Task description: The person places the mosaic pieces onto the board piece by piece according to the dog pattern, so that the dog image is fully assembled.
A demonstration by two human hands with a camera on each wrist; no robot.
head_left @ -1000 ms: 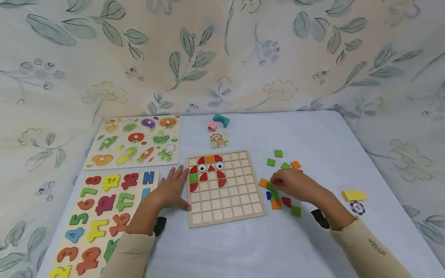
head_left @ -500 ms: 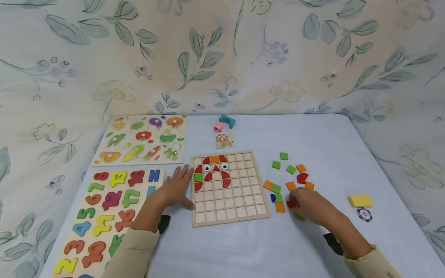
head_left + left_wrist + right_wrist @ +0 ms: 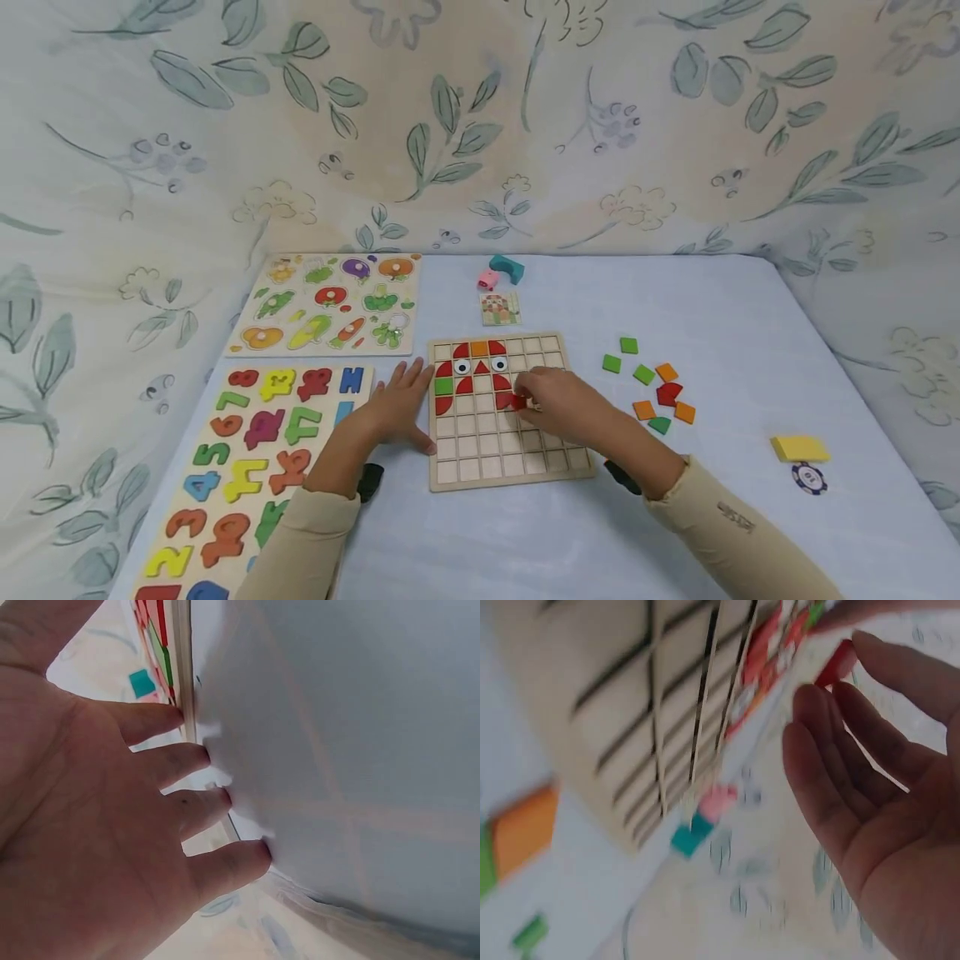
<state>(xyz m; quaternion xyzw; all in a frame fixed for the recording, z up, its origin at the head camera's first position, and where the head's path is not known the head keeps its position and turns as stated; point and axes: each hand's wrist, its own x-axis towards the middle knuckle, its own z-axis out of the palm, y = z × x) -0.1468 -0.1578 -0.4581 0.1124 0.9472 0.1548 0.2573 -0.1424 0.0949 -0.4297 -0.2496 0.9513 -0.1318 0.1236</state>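
Note:
A wooden grid board (image 3: 491, 468) lies in the middle of the table, with red, green and orange tiles and two eye tiles set in its upper left squares. My left hand (image 3: 399, 407) rests along the board's left edge, fingers spread and straight, thumb at the lower left side. Over the board, my right hand (image 3: 558, 406) pinches a small red tile (image 3: 836, 664) between thumb and fingertips. That tile is close to the red curved piece below the right eye tile (image 3: 499, 364). My right hand and forearm cover part of the board's right side.
Loose green, orange and red tiles (image 3: 669, 393) lie right of the board. Behind it are a picture card (image 3: 500, 308), a pink figure (image 3: 488, 280) and a teal piece (image 3: 507, 268). Puzzle boards of vegetables (image 3: 416, 304) and numbers (image 3: 300, 487) occupy the left; a yellow block (image 3: 800, 448) is far right.
My right hand has moved left from the loose tiles to the board, carrying a red tile. My left hand stays at the board's edge. The head view has shifted slightly.

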